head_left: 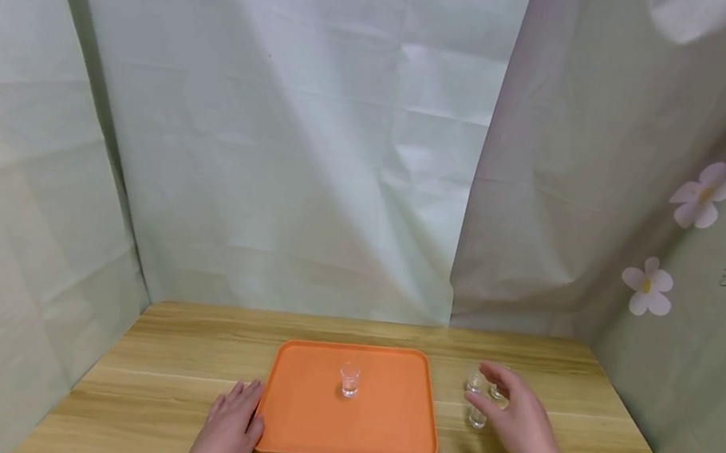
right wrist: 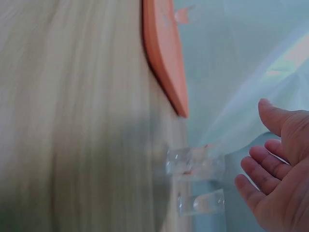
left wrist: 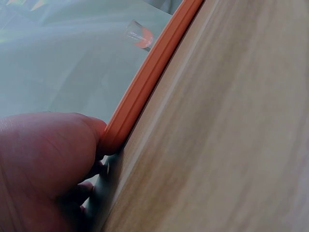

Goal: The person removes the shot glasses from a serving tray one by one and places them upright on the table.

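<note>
An orange tray (head_left: 306,427) lies on the wooden table, with one small clear shot glass (head_left: 350,380) upright on it. My left hand (head_left: 227,433) rests at the tray's left edge, its thumb touching the rim (left wrist: 145,87) and its fingers extended on the table. To the right of the tray, my right hand (head_left: 521,420) hovers above a cluster of clear shot glasses (head_left: 477,418). Its thumb and fingers are apart, and the right wrist view shows a gap between this hand (right wrist: 275,169) and the glasses (right wrist: 200,203). In the head view the hand partly hides them.
Pale curtains (head_left: 307,168) surround the wooden table (head_left: 180,356) at the back and both sides. The right curtain carries printed flowers (head_left: 647,286) and lettering.
</note>
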